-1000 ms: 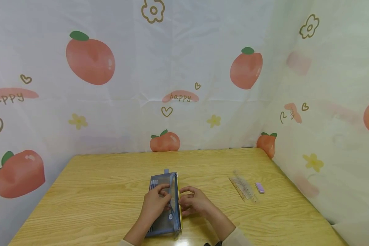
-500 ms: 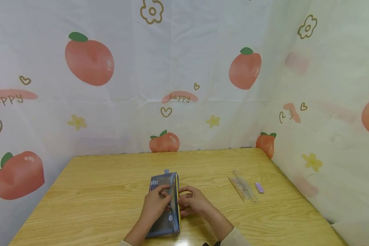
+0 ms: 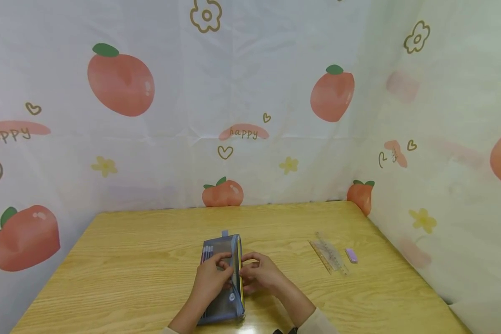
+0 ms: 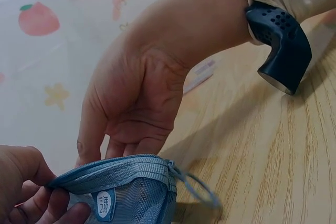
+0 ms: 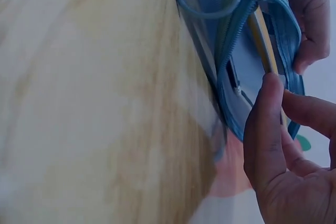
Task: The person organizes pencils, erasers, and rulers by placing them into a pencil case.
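A blue mesh pencil case [image 3: 219, 308] lies on the table with its long zipped side open toward the right. My left hand [image 3: 210, 278] pinches the near edge of that opening, thumb and fingers on the zipper band in the left wrist view. My right hand [image 3: 260, 273] pinches a long, thin, flat yellow item [image 5: 261, 38] between thumb and fingers at the opening. In the right wrist view, this yellow item lies between the two zipper rows, partly inside the case. Several slim striped pencils or pens [image 3: 208, 252] show through the mesh at the left.
To the right lie clear rulers [image 3: 331, 255], overlapping one another, and a small purple eraser [image 3: 351, 255]. The wooden table [image 3: 150, 241] meets a fruit-printed cloth [image 3: 171, 162] at the back and right. A zipper pull loop [image 5: 205, 11] hangs from the case's near end.
The yellow item has shifted left, deeper into the pencil case's opening, and my right hand has followed slightly. My left hand keeps its grip on the edge.
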The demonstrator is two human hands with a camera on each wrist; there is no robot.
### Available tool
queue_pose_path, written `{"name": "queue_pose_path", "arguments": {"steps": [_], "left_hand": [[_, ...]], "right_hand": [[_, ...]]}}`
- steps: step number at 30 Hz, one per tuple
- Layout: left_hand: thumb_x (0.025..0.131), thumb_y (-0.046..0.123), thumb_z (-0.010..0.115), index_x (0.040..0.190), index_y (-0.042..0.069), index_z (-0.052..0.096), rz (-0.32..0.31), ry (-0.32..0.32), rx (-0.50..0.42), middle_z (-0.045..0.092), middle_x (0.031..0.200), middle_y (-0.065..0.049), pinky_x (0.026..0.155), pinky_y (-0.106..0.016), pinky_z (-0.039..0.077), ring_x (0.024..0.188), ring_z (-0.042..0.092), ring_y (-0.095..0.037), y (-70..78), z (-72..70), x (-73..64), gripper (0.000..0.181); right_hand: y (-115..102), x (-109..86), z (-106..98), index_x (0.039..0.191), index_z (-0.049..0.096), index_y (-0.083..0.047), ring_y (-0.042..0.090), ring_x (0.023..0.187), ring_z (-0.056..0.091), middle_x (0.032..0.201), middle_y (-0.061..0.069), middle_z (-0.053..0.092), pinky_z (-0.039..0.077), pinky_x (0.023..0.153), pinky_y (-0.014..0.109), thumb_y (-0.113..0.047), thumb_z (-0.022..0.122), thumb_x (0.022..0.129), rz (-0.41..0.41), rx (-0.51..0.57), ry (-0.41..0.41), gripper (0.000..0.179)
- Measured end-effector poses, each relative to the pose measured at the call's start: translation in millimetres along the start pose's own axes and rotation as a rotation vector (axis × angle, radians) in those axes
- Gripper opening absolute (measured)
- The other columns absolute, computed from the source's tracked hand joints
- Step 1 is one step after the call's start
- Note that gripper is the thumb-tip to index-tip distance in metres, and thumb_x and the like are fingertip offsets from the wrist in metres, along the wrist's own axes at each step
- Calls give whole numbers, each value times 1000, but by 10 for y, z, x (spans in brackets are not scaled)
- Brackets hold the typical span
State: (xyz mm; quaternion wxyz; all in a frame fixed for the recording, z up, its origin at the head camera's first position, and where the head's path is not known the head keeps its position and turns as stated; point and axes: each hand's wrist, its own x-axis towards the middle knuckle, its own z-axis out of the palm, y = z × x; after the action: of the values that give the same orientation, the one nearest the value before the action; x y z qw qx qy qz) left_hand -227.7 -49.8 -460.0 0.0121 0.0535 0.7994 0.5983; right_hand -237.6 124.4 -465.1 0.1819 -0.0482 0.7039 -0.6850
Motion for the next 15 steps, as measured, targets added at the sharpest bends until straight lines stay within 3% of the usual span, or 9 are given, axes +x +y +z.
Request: {"name": "queue_pose_path", "arguments": {"steps": [8, 15], "left_hand": [[78, 1, 61, 124, -8, 60, -11, 7, 8, 61, 83, -9, 54, -30, 62, 58, 63, -14, 12, -1, 11, 47], [79, 2, 61, 124, -7, 60, -19, 4, 9, 61, 85, -8, 54, -30, 62, 59, 63, -14, 6, 0, 11, 47]], "right_hand": [[19, 36, 25, 126, 51, 3, 15, 71, 66, 92, 10, 67, 61, 59, 27, -2, 63, 90, -6, -4, 6, 39], [25, 43, 6, 125, 54, 6, 17, 71, 66, 95, 13, 69, 63, 63, 35, -3, 66, 89, -1, -50, 30, 39]]}}
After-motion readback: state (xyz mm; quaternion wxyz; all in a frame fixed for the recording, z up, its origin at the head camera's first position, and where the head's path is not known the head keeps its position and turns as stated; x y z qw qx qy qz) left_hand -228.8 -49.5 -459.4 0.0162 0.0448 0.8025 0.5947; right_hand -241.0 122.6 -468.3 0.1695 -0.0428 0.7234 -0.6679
